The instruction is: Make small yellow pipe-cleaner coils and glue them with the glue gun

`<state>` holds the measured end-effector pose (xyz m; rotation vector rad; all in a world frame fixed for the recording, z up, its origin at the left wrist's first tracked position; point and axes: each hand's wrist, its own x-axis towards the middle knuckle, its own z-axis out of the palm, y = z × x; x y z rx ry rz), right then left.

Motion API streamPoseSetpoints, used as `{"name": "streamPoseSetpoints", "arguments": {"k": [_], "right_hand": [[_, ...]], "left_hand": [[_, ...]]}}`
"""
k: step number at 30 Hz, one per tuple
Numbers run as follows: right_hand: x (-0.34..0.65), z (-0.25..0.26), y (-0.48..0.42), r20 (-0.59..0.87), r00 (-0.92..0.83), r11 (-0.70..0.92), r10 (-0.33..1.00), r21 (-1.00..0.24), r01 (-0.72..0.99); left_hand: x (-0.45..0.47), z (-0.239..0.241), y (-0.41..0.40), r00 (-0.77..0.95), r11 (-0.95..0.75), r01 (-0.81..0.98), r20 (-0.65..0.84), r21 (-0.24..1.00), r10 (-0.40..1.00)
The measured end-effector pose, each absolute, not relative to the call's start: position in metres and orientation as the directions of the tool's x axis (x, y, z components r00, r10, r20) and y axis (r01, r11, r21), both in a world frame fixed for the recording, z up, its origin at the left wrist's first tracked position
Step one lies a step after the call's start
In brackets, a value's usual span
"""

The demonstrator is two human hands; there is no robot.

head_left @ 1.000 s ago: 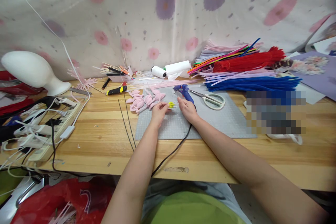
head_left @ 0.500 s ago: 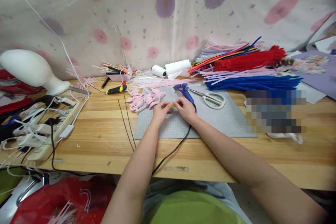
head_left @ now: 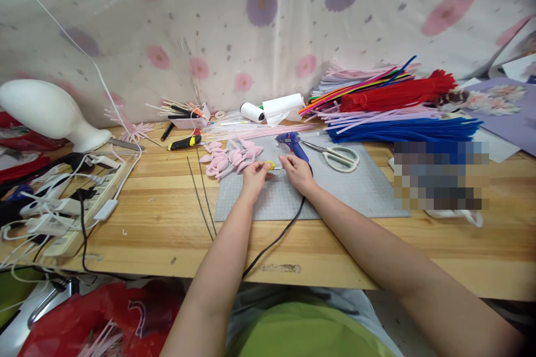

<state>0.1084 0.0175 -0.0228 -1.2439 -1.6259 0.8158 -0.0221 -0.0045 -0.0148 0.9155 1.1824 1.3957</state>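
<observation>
Between the fingertips of my left hand (head_left: 256,177) is a small yellow round piece (head_left: 270,165), its kind too small to make out. My right hand (head_left: 298,172) is closed in a pinch just to the right of it; a thin pale bit shows between the two hands, and what the right fingers hold is hidden. Both hands are above the grey cutting mat (head_left: 343,198). Behind the right hand lies a blue glue gun (head_left: 293,144), its black cord running under my wrist. Pale pink fuzzy petals (head_left: 220,163) lie in a heap left of my left hand.
White-handled scissors (head_left: 341,159) rest on the mat's right part. Bundles of red pipe cleaners (head_left: 397,92) and blue pipe cleaners (head_left: 402,129) are piled behind. Two dark wires (head_left: 201,195) lie left of the mat. A power strip (head_left: 90,209) with tangled cables stands far left.
My hands have drawn slightly apart. The yellow piece now shows more clearly in my left fingers, and the right fingertips have come off it.
</observation>
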Motion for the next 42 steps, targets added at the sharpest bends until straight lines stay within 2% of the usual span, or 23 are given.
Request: {"name": "streamPoseSetpoints", "arguments": {"k": [7,23,32,42], "right_hand": [[0.104,-0.021,0.015,0.240,-0.181,0.280,0.954,-0.929,0.243],[0.100,-0.023,0.017,0.255,-0.183,0.301,0.949,-0.907,0.296],[0.103,-0.025,0.020,0.241,-0.143,0.271,0.960,-0.927,0.261],[0.101,-0.025,0.019,0.238,-0.192,0.284,0.952,-0.922,0.264]], "left_hand": [[-0.022,-0.015,-0.004,-0.157,0.045,-0.234,-0.083,0.971,0.984],[-0.019,-0.011,-0.004,-0.199,0.067,-0.311,-0.134,0.948,0.971],[-0.026,-0.002,-0.004,-0.063,0.192,-0.305,-0.221,0.933,0.973],[-0.021,-0.009,-0.006,-0.177,0.108,-0.305,-0.167,0.946,0.970]]}}
